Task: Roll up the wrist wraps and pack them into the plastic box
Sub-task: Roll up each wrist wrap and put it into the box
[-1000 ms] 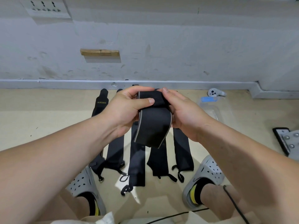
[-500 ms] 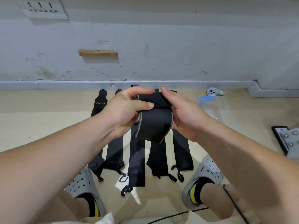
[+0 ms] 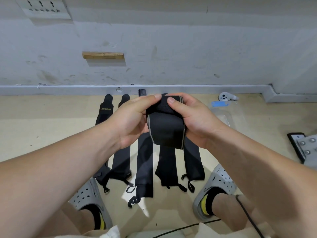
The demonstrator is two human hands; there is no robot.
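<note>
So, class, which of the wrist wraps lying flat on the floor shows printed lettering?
The leftmost wrist wrap: yellow letters reading XUEYING sit near its far end. The other floor wraps beside it show only plain black fabric.

A partly rolled black fabric wrist wrap (image 3: 165,127) is held between the left hand (image 3: 130,121) and the right hand (image 3: 195,117), above five flat black wrist wraps (image 3: 144,167) laid side by side on the beige floor (image 3: 51,134). The near end of the row is flanked by a grey perforated clog (image 3: 89,194) on the left and another clog (image 3: 217,181) on the right. A clear plastic box (image 3: 229,115) is set right of the row, with a white handheld controller (image 3: 226,96) behind it, by the wall.
</note>
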